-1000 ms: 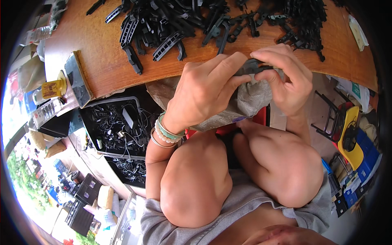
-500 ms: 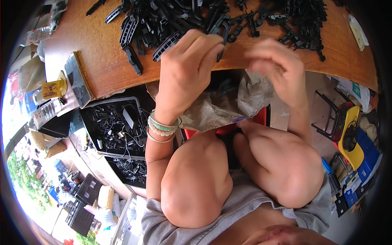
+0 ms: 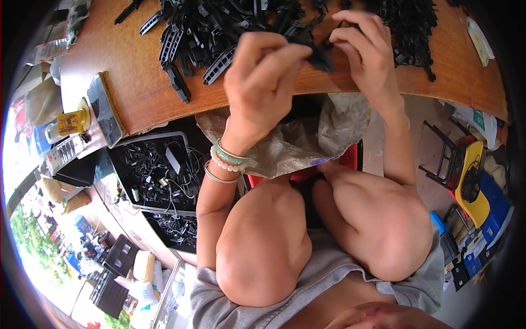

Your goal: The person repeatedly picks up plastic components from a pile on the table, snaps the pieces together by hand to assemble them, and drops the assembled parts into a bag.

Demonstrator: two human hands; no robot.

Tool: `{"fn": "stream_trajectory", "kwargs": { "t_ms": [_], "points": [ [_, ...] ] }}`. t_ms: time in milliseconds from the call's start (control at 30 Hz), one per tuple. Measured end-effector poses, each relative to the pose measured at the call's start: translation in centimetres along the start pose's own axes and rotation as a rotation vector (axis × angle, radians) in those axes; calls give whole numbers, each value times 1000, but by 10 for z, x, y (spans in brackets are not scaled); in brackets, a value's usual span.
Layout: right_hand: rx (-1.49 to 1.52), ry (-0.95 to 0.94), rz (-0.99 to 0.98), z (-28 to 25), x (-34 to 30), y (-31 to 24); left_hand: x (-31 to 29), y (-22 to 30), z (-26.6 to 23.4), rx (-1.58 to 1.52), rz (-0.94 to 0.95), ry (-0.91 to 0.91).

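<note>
Above the front edge of the wooden table point(image 3: 148, 104), my left hand point(image 3: 257, 85) is closed, with a dark plastic part point(image 3: 319, 58) between thumb and fingers; motion smears its shape. My right hand point(image 3: 372, 66) is a little apart from it on the right, its fingers curled over the black parts. Something dark shows at those fingertips, but what they grip is not clear. Behind my left hand spreads a pile of black plastic parts point(image 3: 200, 27), some ribbed like ladders. A second pile point(image 3: 413, 33) lies beyond my right hand.
Between my knees and the table hangs an open woven sack point(image 3: 279, 151) above something red. Black crates point(image 3: 187, 181) of small parts and cables stand at left. A yellow tape roll point(image 3: 71, 122) sits on the table's left, and a yellow stool point(image 3: 472, 189) is at right.
My right hand has moved up and away from above the sack to the parts on the table. My left hand has shifted slightly right, and the dark part at its fingertips has turned.
</note>
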State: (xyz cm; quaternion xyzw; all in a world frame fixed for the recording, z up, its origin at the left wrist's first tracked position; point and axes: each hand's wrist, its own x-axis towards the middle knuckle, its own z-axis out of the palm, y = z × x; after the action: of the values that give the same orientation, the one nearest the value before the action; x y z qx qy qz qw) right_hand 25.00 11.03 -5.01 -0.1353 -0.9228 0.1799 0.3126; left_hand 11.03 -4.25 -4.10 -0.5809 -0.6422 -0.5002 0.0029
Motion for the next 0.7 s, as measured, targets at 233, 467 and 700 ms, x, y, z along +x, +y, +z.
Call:
{"fn": "stream_trajectory", "kwargs": {
  "t_ms": [233, 467, 700],
  "points": [
    [731, 129, 429, -19, 10, -17, 10, 12, -5, -747, -394, 74],
    [807, -179, 292, -33, 1, -48, 13, 25, -23, -800, -771, -228],
    [746, -4, 413, -25, -11, -53, 7, 33, -13, -308, -308, -207]
  ]
}}
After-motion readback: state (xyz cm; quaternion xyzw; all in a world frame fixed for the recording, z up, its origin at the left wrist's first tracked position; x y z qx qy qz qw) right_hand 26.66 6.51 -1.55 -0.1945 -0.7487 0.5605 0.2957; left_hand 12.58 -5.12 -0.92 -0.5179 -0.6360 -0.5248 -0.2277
